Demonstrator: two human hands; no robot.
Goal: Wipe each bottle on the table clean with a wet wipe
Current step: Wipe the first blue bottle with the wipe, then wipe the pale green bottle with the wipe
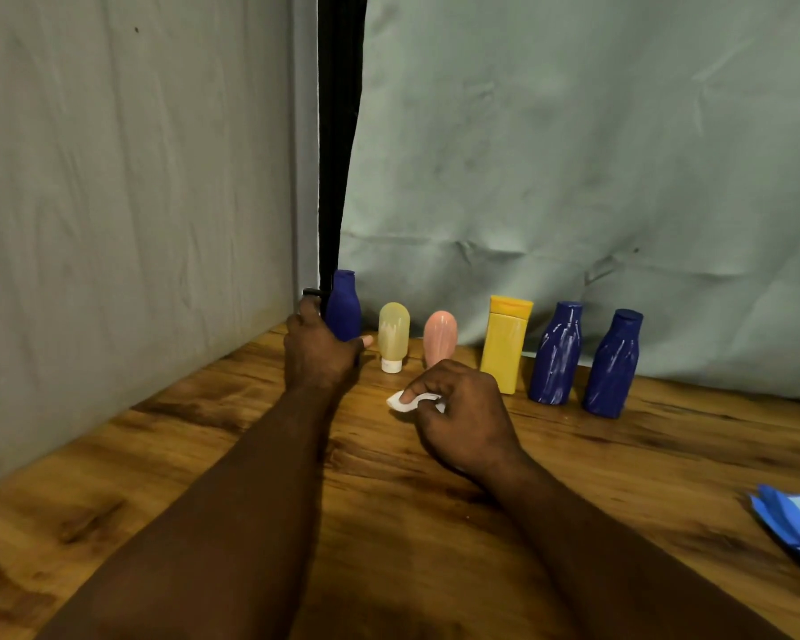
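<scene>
Several bottles stand in a row along the back of the wooden table (435,524). My left hand (317,353) grips the leftmost blue bottle (344,307) around its lower body. To its right stand a pale yellow tube (393,332) on its white cap, a pink tube (440,334), a yellow bottle (504,341) and two more blue bottles (556,353) (613,362) streaked with white. My right hand (458,413) pinches a crumpled white wet wipe (409,401) just above the table, in front of the pink tube.
A blue wet-wipe packet (793,524) lies at the table's right edge. Grey-green cloth backdrops (573,154) hang close behind the bottles and along the left side, with a dark gap between them.
</scene>
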